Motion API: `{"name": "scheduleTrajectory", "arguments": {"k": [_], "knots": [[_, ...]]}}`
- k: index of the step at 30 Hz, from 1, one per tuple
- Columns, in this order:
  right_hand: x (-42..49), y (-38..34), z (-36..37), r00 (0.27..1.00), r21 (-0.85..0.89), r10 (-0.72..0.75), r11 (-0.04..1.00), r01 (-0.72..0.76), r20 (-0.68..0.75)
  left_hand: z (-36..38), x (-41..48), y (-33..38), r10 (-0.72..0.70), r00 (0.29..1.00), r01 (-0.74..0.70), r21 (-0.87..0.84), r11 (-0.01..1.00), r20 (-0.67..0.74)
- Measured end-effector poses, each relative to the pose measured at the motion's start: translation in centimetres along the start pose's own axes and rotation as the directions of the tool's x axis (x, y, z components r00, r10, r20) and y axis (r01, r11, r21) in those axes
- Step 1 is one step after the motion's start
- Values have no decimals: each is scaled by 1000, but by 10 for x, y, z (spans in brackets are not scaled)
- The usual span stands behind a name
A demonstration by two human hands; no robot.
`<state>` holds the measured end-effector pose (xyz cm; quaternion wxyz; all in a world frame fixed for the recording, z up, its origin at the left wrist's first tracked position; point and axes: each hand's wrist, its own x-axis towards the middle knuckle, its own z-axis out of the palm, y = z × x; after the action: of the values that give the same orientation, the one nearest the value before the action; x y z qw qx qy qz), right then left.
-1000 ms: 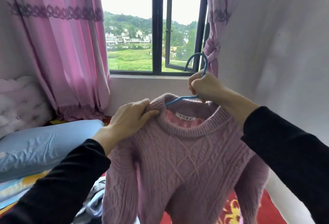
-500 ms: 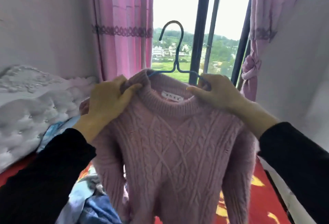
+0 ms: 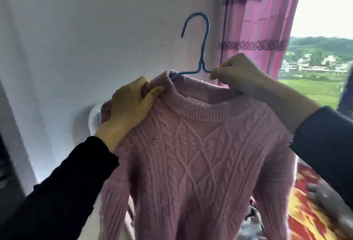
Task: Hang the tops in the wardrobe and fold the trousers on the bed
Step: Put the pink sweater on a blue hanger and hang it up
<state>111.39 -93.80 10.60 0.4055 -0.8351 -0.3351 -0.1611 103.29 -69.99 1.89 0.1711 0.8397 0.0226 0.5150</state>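
Evidently the hanging step is in hand: the pink sweater (image 3: pixel 200 154) is held aloft on the blue hanger (image 3: pixel 203 49), its shoulder gripped by the left hand (image 3: pixel 129 106), the hanger's arm pinched by the right hand (image 3: pixel 238 75). Next, the hook (image 3: pixel 198 13) must be brought to a wardrobe rail.

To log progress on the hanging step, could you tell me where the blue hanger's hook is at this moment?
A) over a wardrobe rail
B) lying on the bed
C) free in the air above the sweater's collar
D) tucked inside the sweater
C: the hook of the blue hanger stands free above the pink sweater, in front of the wall, on no rail.
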Motion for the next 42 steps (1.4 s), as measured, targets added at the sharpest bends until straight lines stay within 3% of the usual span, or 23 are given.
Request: {"name": "scheduleTrajectory", "arguments": {"k": [3,8,12,16,19,22,25,30,39,40,42], "knots": [[19,-52,58,979,77,-72,995,59,190,-45,-11,-53,-111,994,110,42,993,15],[46,-131,170,932,126,-196,978,164,304,-114,-27,-164,-256,949,247,71,966,184],[60,-182,270,899,-51,-215,966,253,381,-159,-45,-256,-419,847,373,196,907,327],[69,-222,363,828,-265,-233,874,408,509,-193,-60,-330,-539,745,486,233,842,394],[78,-257,415,788,-286,-213,852,439,577,-216,-67,-377,-575,730,544,195,816,370],[92,-298,452,732,-237,-187,869,434,655,-239,-63,-427,-609,755,579,190,793,244],[112,-336,489,700,-182,-209,879,440,682,-255,-55,-473,-657,725,642,146,753,207],[140,-382,557,703,-226,-245,833,506,668,-270,-23,-537,-683,710,676,104,729,173],[221,-455,658,827,-246,-230,884,398,513,-309,66,-636,-715,666,744,-122,656,214],[230,-463,665,836,-255,-226,884,392,501,-310,73,-645,-701,681,729,-103,677,212],[249,-478,678,855,-269,-212,890,369,474,-313,88,-661,-587,786,581,92,809,193]]}}
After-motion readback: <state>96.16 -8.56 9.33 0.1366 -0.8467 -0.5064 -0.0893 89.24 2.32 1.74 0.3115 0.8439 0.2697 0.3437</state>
